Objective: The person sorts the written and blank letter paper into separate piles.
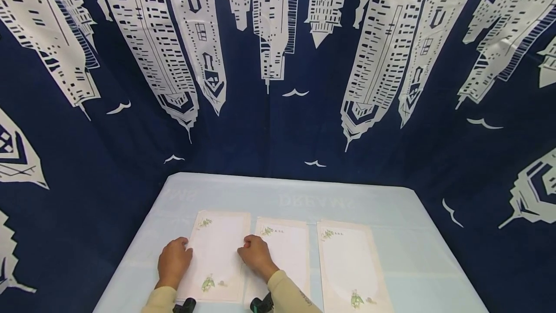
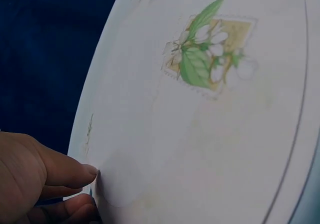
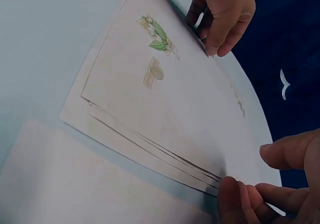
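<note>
A stack of pale letter paper (image 1: 219, 255) printed with green sprigs lies at the left of the table, between both hands. My left hand (image 1: 174, 260) is at its left edge. In the left wrist view, the thumb and fingers of that hand (image 2: 47, 179) pinch the paper's edge. My right hand (image 1: 257, 255) is at the right edge. Seen from the right wrist, its fingertips (image 3: 240, 196) touch the sheets' edges while the thumb stands apart. Several sheet edges (image 3: 155, 149) lie slightly offset there, one over another.
A second pile of the same paper (image 1: 288, 255) lies partly under the right forearm. Farther right is a third pile (image 1: 352, 260). All lie on a pale blue table (image 1: 417, 255). A dark blue cloth (image 1: 269, 129) with white buildings hangs behind and beside it.
</note>
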The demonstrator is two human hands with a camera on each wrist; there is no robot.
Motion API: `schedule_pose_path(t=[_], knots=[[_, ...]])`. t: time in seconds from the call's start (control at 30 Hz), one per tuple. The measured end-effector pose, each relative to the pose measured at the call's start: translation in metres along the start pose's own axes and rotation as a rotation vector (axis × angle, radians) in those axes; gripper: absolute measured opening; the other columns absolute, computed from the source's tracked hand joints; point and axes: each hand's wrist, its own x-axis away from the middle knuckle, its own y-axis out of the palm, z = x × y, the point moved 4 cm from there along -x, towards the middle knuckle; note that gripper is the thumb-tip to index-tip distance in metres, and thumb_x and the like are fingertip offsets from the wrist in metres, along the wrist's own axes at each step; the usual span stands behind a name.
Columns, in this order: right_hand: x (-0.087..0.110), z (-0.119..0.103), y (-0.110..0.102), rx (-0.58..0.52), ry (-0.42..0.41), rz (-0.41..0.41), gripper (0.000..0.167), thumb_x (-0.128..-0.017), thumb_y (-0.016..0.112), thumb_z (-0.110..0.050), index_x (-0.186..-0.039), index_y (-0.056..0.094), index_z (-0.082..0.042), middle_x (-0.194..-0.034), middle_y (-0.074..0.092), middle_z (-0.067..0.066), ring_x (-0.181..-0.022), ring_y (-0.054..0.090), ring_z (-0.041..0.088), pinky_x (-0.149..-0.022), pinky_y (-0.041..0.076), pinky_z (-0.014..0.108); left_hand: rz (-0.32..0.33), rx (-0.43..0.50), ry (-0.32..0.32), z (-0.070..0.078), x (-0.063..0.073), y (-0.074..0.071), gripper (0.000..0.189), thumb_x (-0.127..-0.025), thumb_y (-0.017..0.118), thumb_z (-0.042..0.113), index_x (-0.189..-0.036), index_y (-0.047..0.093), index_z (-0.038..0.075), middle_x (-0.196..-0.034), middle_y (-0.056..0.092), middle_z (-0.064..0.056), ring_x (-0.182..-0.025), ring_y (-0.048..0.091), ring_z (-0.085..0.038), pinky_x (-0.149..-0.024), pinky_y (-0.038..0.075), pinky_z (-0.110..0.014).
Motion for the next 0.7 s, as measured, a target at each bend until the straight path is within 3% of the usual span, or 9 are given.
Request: schedule_pose_path(t=[0.13, 0.23, 0.4, 0.7], knots=[[0.003, -0.001, -0.006, 0.046, -0.040, 0.018, 0.024, -0.085, 0.068, -0.008, -0.103, 0.068, 0.007, -0.078, 0.056, -0.004, -0.066, 0.050, 0.009, -0.061, 0.047, 0.025, -0.006, -0.011, -0.027, 0.003, 0.002, 0.002, 0.034, -0.086, 0.070, 0.002, -0.115, 0.065, -0.014, -0.100, 0.068, -0.029, -0.093, 0.066, -0.045, -0.078, 0.053, -0.056], [0.004, 0.002, -0.011, 0.046, -0.028, 0.020, 0.021, -0.085, 0.068, -0.007, -0.103, 0.071, 0.005, -0.079, 0.059, -0.004, -0.069, 0.053, 0.009, -0.062, 0.049, 0.026, -0.019, 0.013, -0.026, 0.009, 0.005, 0.003, 0.035, -0.087, 0.071, 0.006, -0.117, 0.066, -0.012, -0.096, 0.068, -0.025, -0.087, 0.066, -0.040, -0.076, 0.053, -0.053], [0.007, 0.008, -0.025, -0.008, 0.002, 0.027, 0.020, -0.087, 0.069, -0.004, -0.105, 0.071, 0.004, -0.079, 0.061, -0.001, -0.061, 0.059, 0.010, -0.055, 0.050, 0.025, -0.019, 0.109, 0.038, 0.026, 0.013, 0.008, 0.031, -0.089, 0.071, 0.012, -0.112, 0.069, -0.009, -0.085, 0.068, -0.010, -0.075, 0.063, -0.027, -0.069, 0.051, -0.047], [0.014, 0.028, -0.064, -0.053, 0.016, 0.093, 0.025, -0.088, 0.071, -0.006, -0.109, 0.069, 0.008, -0.085, 0.064, 0.002, -0.061, 0.063, 0.012, -0.055, 0.055, 0.027, -0.072, 0.218, 0.134, 0.060, 0.030, 0.029, 0.030, -0.089, 0.072, 0.016, -0.109, 0.071, -0.006, -0.083, 0.072, -0.003, -0.076, 0.067, -0.026, -0.074, 0.054, -0.051]])
